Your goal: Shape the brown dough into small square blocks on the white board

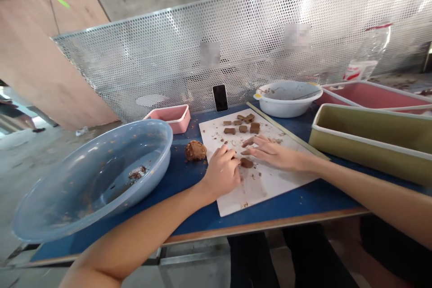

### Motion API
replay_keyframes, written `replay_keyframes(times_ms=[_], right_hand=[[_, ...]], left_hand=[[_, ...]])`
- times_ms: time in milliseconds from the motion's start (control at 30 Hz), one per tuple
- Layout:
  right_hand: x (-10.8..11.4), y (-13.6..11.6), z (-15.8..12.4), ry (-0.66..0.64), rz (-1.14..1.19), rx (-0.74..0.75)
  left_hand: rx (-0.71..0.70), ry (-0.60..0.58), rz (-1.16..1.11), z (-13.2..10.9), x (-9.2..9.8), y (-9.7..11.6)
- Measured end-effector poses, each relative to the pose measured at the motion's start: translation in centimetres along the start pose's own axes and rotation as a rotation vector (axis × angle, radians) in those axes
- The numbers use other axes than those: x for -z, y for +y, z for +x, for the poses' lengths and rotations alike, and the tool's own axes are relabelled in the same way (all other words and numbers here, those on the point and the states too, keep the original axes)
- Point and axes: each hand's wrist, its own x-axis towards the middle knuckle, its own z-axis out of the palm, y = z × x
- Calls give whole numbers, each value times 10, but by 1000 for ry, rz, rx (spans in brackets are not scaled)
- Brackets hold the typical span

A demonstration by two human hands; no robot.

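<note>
Your left hand [221, 172] rests curled on the white board [256, 184], fingers folded loosely under; whether they pinch anything is hidden from you. Just right of those knuckles, touching or nearly so, lies a small brown clay piece [246, 162], roughly oval, its long axis running left to right. Your right hand [275, 153] lies flat and spread just beyond it, fingertips pointing left, gripping nothing, another brown piece [248, 142] at their tips. Both hands are about equally near. What sits under either palm cannot be made out.
</note>
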Motion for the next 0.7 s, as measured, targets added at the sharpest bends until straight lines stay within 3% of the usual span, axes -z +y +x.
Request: replay_keyframes(times_ms=[133,367,700], right_hand=[[-8,0,-4,-17,98,-76],[-4,-3,-13,-28,74,-129],[0,-16,-13,-39,103,-123]], left_hand=[[4,13,-48,0,0,0],[-2,-58,-177,6,-4,-5],[15,-96,-189,9,-6,-8]])
